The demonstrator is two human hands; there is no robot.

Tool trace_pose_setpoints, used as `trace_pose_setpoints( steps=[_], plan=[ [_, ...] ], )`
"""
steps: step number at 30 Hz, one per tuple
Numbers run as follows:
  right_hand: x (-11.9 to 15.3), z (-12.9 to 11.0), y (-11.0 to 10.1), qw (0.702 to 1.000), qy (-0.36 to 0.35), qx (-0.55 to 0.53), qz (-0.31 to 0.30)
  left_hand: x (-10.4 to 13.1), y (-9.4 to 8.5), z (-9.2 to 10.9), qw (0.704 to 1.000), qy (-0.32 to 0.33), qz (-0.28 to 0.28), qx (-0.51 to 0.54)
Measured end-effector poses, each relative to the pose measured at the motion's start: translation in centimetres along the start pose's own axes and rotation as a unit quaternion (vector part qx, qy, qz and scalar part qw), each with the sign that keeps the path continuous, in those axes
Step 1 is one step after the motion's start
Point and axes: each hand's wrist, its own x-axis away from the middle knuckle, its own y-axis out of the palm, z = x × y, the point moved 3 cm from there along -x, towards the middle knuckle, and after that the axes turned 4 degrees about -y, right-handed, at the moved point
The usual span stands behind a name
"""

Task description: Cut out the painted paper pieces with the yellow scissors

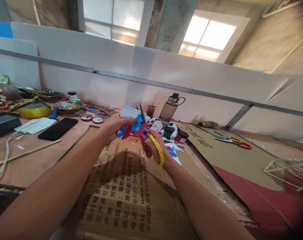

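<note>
My left hand (113, 126) grips a piece of white paper (128, 112) painted in blue and red. Its painted part shows in front of the fingers, with a plain white strip above. My right hand (152, 144) is closed on scissors (159, 151) with yellow and red handles. The dark blades point up and away, beside the painted paper; whether they touch its edge I cannot tell. Both hands are above a flattened cardboard sheet (111, 200) with printed writing. White paper scraps (173, 151), one with blue and red paint, lie right of my right hand.
A grey bottle (168, 108) stands behind my hands, with a green paint jar (168, 132) and a red paint jar (181, 136) nearer. At right lie other scissors (237, 142) and a stick frame (288, 170). A black phone (58, 129) and yellow tape roll (32, 109) are left.
</note>
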Motion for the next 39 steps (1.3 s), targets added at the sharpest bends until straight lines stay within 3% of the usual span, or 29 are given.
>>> trace_pose_setpoints(
  steps=[13, 17, 22, 27, 33, 39],
  plan=[
    [0.0, -0.3, 0.0, 1.000, 0.015, -0.003, -0.010, 0.0, -0.6, 0.7, 0.999, -0.029, 0.020, -0.024],
    [-0.2, -0.5, 0.2, 0.998, 0.041, -0.053, -0.003, 0.4, -0.2, 0.7, 0.995, -0.044, 0.053, 0.070],
    [-0.5, -0.2, 0.2, 0.991, 0.069, -0.114, 0.031, 0.8, 1.2, -0.1, 0.980, -0.063, -0.038, 0.184],
    [-0.7, 0.1, 0.2, 0.988, 0.053, -0.133, 0.060, 1.2, 2.7, -1.4, 0.972, -0.026, -0.076, 0.219],
    [-0.4, 0.4, 0.5, 0.991, 0.042, -0.109, 0.060, 1.3, 4.0, -3.2, 0.971, -0.004, -0.025, 0.239],
    [0.0, 0.4, 0.9, 0.992, 0.049, -0.100, 0.058, 1.3, 4.0, -3.9, 0.962, -0.011, 0.100, 0.253]
  ],
)
